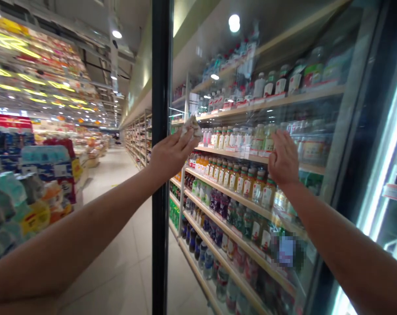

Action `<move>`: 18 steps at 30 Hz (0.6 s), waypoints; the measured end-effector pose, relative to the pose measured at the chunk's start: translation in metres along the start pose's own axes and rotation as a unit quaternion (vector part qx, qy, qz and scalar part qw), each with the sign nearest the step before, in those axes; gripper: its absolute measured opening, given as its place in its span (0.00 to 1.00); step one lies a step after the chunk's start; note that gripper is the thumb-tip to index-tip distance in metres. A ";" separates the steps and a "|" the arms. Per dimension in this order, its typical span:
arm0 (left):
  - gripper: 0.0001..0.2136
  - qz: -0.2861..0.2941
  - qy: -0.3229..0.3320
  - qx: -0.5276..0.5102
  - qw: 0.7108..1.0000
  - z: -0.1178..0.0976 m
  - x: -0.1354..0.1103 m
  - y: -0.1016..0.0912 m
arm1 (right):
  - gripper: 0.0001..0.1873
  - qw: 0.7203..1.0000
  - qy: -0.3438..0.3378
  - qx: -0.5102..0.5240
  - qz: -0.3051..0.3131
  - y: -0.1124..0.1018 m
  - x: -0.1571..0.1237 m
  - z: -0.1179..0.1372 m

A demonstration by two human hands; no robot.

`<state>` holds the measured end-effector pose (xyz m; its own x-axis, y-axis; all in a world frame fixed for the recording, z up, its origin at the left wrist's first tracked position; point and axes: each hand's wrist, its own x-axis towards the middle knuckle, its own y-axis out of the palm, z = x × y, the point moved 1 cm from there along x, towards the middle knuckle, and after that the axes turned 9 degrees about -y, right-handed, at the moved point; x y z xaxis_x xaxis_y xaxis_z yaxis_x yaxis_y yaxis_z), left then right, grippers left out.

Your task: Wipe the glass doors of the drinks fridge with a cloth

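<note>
A glass door (214,48) with a dark frame (162,109) stands in front of me. My left hand (170,155) reaches past the frame's left edge and presses a crumpled pale cloth (192,126) against the glass. The fingers lie over the cloth. On the right side of the pane, my right hand (285,157) is raised with its fingers stretched upward, at or against the glass, holding nothing. Rows of drink bottles (234,178) on shelves show in or through the glass; I cannot tell which.
Bright light and shelving (395,192) of a cooler stand at the right edge. To the left, a tiled aisle (119,245) runs back beside stacked packaged goods (43,162). Further shelves (135,140) line the aisle's right side.
</note>
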<state>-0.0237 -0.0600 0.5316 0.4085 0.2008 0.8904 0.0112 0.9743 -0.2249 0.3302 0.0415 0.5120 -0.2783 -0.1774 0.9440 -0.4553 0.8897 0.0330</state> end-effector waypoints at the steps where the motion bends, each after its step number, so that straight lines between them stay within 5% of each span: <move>1: 0.22 -0.009 -0.011 -0.009 1.000 0.003 0.011 0.000 | 0.31 1.000 0.004 -0.001 0.002 0.000 0.000 0.001; 12: 0.21 -0.098 -0.196 -0.083 0.972 0.038 0.163 0.010 | 0.31 1.000 0.007 -0.012 -0.001 0.002 -0.003 0.004; 15: 0.23 -0.103 -0.203 -0.077 0.971 0.026 0.179 0.013 | 0.30 1.000 -0.006 -0.017 -0.013 0.004 -0.002 0.005; 18: 0.24 -0.095 -0.155 -0.064 0.981 0.001 0.162 0.020 | 0.30 1.000 -0.002 -0.023 -0.011 0.006 -0.002 0.005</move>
<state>0.0418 -0.0083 0.6720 0.0911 0.0569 0.9942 0.1834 0.9803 -0.0729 0.3239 0.0452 0.5087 -0.2721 -0.1988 0.9415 -0.4216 0.9041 0.0691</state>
